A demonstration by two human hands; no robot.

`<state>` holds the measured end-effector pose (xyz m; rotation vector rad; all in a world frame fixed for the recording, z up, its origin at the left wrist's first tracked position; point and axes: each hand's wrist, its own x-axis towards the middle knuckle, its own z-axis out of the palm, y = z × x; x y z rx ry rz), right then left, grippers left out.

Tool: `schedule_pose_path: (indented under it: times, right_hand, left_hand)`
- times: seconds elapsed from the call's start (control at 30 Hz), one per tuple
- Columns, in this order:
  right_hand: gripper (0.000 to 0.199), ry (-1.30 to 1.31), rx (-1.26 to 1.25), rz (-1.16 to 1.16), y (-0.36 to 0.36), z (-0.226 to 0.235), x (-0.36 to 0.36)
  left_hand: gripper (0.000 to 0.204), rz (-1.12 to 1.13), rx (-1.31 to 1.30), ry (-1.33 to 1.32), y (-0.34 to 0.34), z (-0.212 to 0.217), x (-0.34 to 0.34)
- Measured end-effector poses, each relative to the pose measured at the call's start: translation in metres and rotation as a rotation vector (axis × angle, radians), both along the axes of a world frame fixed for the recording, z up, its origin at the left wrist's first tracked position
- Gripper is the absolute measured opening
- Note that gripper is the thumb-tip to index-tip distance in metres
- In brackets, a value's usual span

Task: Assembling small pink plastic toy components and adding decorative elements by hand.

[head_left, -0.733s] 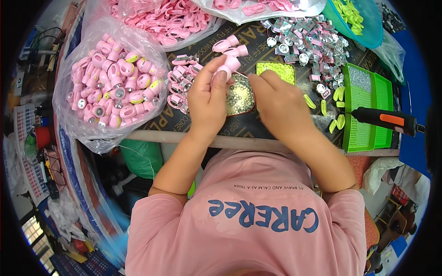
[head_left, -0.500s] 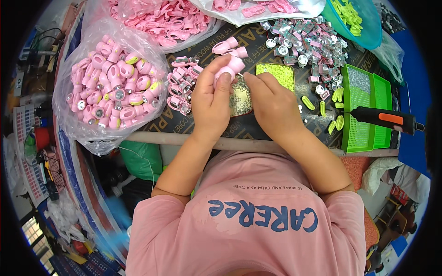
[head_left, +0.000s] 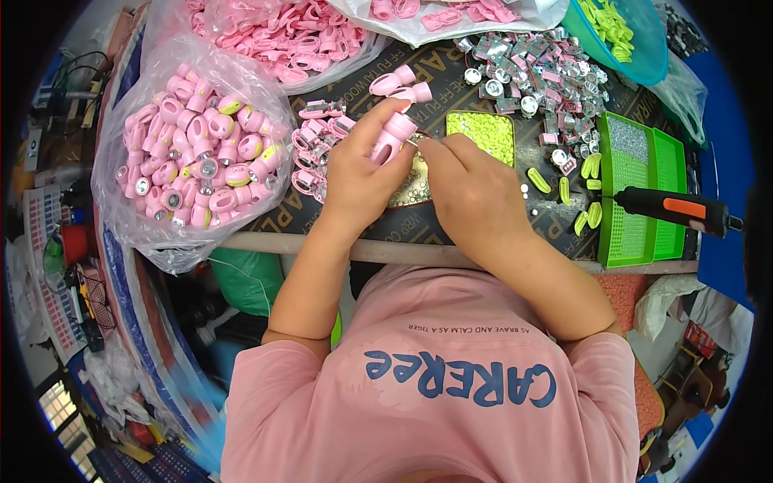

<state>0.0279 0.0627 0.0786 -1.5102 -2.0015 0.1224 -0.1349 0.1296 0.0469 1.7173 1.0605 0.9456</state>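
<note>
My left hand (head_left: 366, 173) is closed round a pink toy flashlight casing (head_left: 392, 138), its wide round end pointing up and right. Close beside it, my right hand (head_left: 475, 185) pinches something tiny and pale at the casing's side; the fingers mostly hide it. Under both hands lies a shallow tray (head_left: 420, 193) of small metal rings, partly covered. Behind the left hand rest two more pink casings (head_left: 394, 80). Pink half casings with metal parts (head_left: 310, 157) lie to its left. A square tray of lime-green pieces (head_left: 487, 137) stands just beyond the right hand.
At left, a clear bag (head_left: 270, 193) holds many pink flashlights. Loose circuit and lamp units (head_left: 539, 72) cover the far right. Green covers (head_left: 564, 190) lie near a green basket (head_left: 612, 233), with a black-and-orange electric screwdriver (head_left: 676, 208) across it. A teal bowl (head_left: 648, 56) stands behind.
My left hand has shifted slightly left and down, tilting the casing more upright. My right hand has followed a little to the left, its fingertips still at the casing.
</note>
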Motion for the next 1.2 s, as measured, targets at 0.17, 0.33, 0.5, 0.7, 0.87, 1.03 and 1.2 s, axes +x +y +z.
schedule_pose_path:
  times: [0.17,0.33,0.5,0.7,0.87,1.03,1.2]
  right_hand:
    - [0.011,0.053,-0.005,0.019,-0.004,0.002,0.004]
    - [0.022,-0.052,-0.129,0.006,-0.003,0.02,0.006]
    - [0.023,-0.061,-0.148,-0.002,-0.004,0.023,0.007]
    - [0.022,0.049,-0.017,0.025,-0.003,0.006,0.004]
    - [0.032,0.153,0.19,0.104,0.006,-0.03,0.011]
    - [0.035,0.371,0.264,0.153,0.01,-0.046,0.011]
    - [0.031,0.41,0.299,0.179,0.011,-0.059,0.013]
  left_hand:
    - [0.052,0.016,0.104,0.076,-0.005,0.0,0.001]
    - [0.052,0.048,0.124,0.152,-0.006,0.008,0.001]
    - [0.053,0.064,0.02,0.098,-0.003,0.007,-0.005]
    - [0.054,0.038,-0.203,-0.054,0.0,0.006,-0.009]
    - [0.058,-0.023,-0.295,-0.247,-0.002,0.013,-0.007]
    - [0.064,-0.104,-0.444,-0.425,-0.007,0.009,-0.01]
    - [0.062,-0.17,-0.494,-0.45,-0.006,0.011,-0.015]
